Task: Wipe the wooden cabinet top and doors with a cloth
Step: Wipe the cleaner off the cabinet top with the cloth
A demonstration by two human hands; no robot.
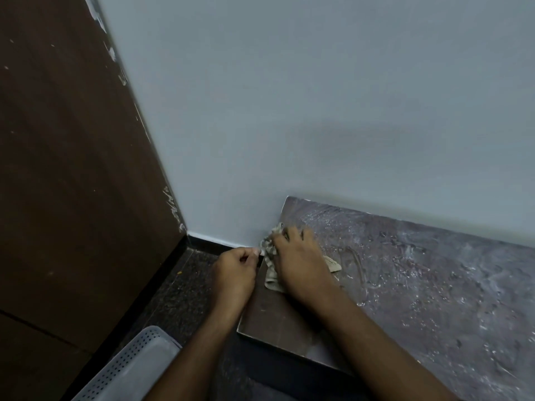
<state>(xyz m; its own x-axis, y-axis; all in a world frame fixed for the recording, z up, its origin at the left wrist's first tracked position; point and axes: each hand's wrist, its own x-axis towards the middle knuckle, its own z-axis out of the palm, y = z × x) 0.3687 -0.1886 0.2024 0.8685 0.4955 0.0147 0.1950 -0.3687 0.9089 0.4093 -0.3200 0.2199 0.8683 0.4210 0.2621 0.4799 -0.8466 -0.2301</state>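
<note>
From the head camera, you're working the left end of the cabinet top [405, 285], right by the wall [289, 111]. Your right hand [301, 264] is lying spread over the cloth [272, 273], pressing it flat on the wood. Your left hand [236, 267] is curled, pinching the cloth's bunched corner just off the cabinet's edge.

The cloth looks like a light, floppy rag, so it'll probably bunch and slide under your palm. I'd keep the palm in the middle of it and let the left fingers hold that loose corner taut. There's lots of white dust still sitting to the right, so it'll likely clog fast.

A perforated basket [136, 363] is sitting on the floor [185, 285] nearby.
</note>
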